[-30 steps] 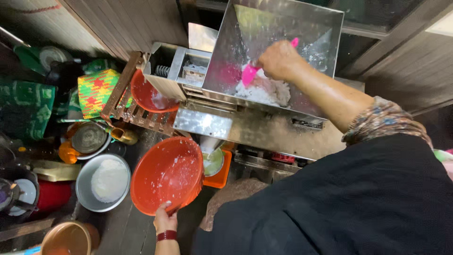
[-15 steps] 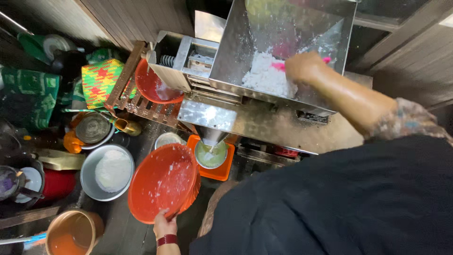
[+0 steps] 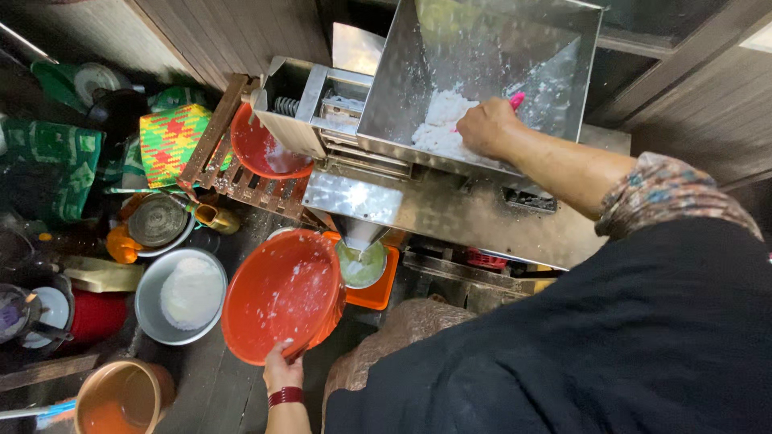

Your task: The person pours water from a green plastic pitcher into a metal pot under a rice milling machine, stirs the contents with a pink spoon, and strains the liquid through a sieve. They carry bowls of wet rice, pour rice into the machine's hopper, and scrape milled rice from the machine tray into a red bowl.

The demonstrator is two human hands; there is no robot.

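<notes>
The steel hopper [image 3: 490,72] of the grinding machine holds white grated pulp [image 3: 438,124], just left of the right hand [image 3: 486,128], whose fingers are closed around a pink scraper [image 3: 516,100]. Below the spout, the left hand [image 3: 281,371] has its fingers gripping the rim of a tilted orange basin [image 3: 281,293], beside a metal bowl [image 3: 181,296].

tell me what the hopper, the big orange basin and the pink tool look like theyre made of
Hopper: looks like sheet metal, likely stainless steel, grey with a dull reflective sheen and folded flat walls.
Orange basin, gripped by the left hand: likely plastic, uniform bright colour, smooth glossy surface smeared white.
Pink tool in the right hand: probably plastic; only its tip shows.
</notes>
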